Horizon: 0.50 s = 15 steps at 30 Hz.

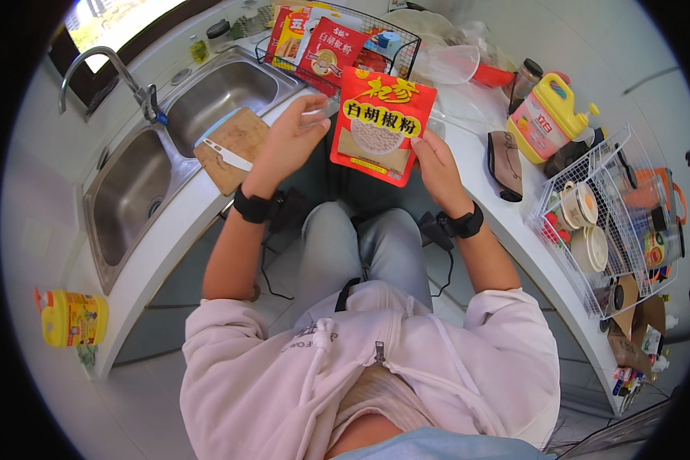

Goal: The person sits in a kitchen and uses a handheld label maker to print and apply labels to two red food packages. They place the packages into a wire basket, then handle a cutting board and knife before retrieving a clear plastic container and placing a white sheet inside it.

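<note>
My right hand (437,167) grips the lower right edge of a red seasoning pouch (379,135), thumb on the front. The pouch is upright with its printed front facing me and bears large writing. To its left, my left hand (293,138) is raised with bent fingers, apart from the pouch and holding nothing. Below and left of that hand, a wooden cutting board (230,167) lies by the sink edge with a white-handled knife (230,155) on it. Behind the held pouch, a black wire basket (405,54) holds several pouches, including another red pouch (330,52).
A double-bowl steel sink (132,195) with a faucet (112,57) is at left. On the right counter (477,155) stand a yellow detergent jug (546,118), a folded dark-trimmed pouch (505,164) and a white wire rack (615,230) of jars. Another yellow jug (75,319) is at lower left.
</note>
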Each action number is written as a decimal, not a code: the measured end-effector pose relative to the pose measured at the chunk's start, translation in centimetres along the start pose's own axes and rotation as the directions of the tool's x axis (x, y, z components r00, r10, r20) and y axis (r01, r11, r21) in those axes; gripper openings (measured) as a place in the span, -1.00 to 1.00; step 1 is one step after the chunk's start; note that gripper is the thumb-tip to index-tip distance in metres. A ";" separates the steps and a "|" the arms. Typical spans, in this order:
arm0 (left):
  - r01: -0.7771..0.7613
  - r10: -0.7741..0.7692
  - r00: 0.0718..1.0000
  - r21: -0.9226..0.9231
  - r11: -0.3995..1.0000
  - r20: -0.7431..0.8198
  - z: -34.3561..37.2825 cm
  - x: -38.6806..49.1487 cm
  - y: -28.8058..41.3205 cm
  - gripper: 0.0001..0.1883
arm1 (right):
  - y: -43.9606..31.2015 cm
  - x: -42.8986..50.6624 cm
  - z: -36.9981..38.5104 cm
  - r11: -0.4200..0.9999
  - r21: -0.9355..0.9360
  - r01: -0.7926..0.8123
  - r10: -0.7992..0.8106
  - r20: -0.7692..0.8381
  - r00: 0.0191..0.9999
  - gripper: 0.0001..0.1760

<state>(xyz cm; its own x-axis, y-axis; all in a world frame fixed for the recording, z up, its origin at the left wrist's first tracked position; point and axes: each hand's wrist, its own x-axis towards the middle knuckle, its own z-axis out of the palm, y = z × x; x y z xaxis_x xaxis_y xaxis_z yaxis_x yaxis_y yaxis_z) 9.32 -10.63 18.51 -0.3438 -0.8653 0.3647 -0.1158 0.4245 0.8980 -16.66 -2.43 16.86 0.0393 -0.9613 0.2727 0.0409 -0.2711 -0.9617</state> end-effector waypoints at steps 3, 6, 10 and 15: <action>0.048 -0.061 0.993 0.121 0.992 0.105 -2.4 1.3 1.4 -0.57 | -0.5 0.6 0.8 0.999 0.032 0.005 -0.006 0.029 1.000 -0.62; 0.201 -0.199 0.964 0.008 0.980 0.175 -3.1 1.7 2.7 -0.63 | -0.7 1.3 1.3 0.998 0.058 0.002 -0.006 0.071 0.997 -0.60; 0.244 -0.260 0.940 0.095 0.965 0.220 -3.9 2.6 3.6 -0.70 | -1.0 2.3 2.4 0.998 0.061 -0.013 0.007 0.100 0.995 -0.59; 0.231 -0.231 0.963 0.018 0.973 0.140 -4.4 3.8 3.4 -0.77 | -1.7 3.7 3.4 0.997 0.040 0.072 -0.075 0.081 0.994 -0.61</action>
<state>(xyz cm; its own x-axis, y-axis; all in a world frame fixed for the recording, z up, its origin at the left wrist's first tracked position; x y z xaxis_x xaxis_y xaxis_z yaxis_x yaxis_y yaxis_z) 11.73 -13.69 24.06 -0.4344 -0.8941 0.1093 -0.2089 0.2180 0.9533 -13.22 -5.39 19.58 0.1172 -0.9311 0.3454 0.0833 -0.3373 -0.9377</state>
